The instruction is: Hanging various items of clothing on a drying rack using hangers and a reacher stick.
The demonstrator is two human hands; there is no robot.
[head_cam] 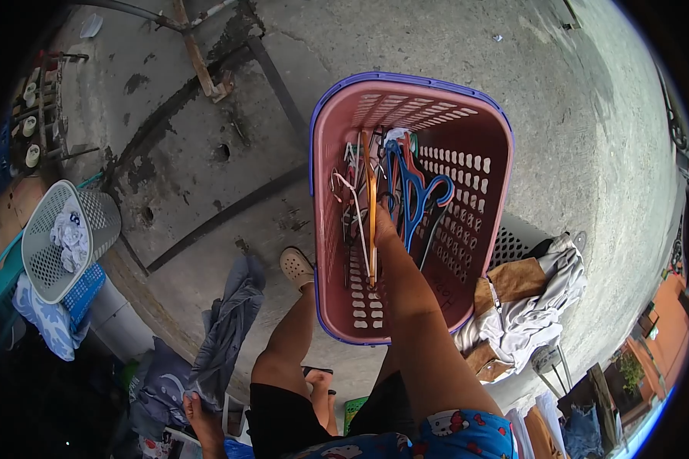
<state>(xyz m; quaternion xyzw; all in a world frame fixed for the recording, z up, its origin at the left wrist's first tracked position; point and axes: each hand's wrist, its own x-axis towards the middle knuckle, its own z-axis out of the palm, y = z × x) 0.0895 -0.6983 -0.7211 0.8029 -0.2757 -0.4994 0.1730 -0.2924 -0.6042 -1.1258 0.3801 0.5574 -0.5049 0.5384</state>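
Note:
A deep red plastic laundry basket (333, 229) with a purple rim stands before me, holding several clothes hangers. My right hand (383, 222) reaches down inside it, beside an orange-brown hanger (371, 195) and a blue plastic hanger (416, 201). Its fingertips are hidden among the hangers, so I cannot see whether it grips one. At the lower left, my left hand (200, 419) holds a dark grey garment (224, 327) that hangs loosely. A white hanger (357, 212) leans near the basket's left side.
A pale perforated basket (106, 218) at the left contains white cloth (70, 235). A white-and-brown garment (522, 310) lies over another basket (514, 238) at the right. Another person's feet (320, 378) show behind me. A rusty metal frame (198, 57) stands on the concrete floor (413, 34).

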